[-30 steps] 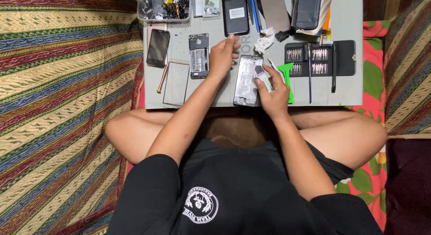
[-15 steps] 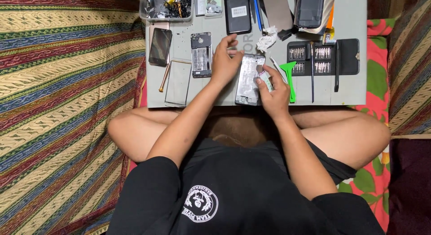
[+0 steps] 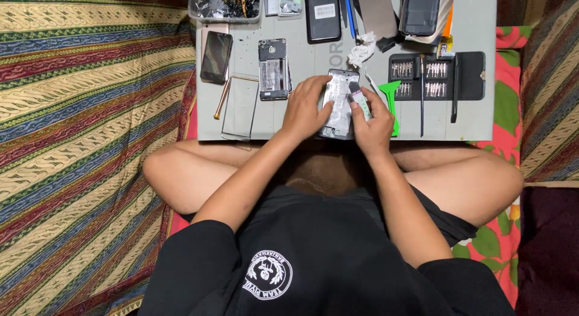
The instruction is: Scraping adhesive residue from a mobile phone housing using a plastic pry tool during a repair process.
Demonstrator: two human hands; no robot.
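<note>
Shifted onto the opened phone (image 3: 339, 105), left hand (image 3: 306, 109) presses it; right hand (image 3: 373, 121) pinches its edge.

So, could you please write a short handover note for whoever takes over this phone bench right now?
Left hand: resting on the left edge of the opened phone frame, steadying it on the grey work board.
Right hand: at the frame's right edge, pinching a small light strip-like part; what it is cannot be told.
Nearby: a second stripped frame, a dark phone, a glass panel, a green pry tool, a screwdriver bit kit, a parts tray.
Done: phone is open, internals exposed.
Left: frame is still uncovered and parts lie loose.
</note>
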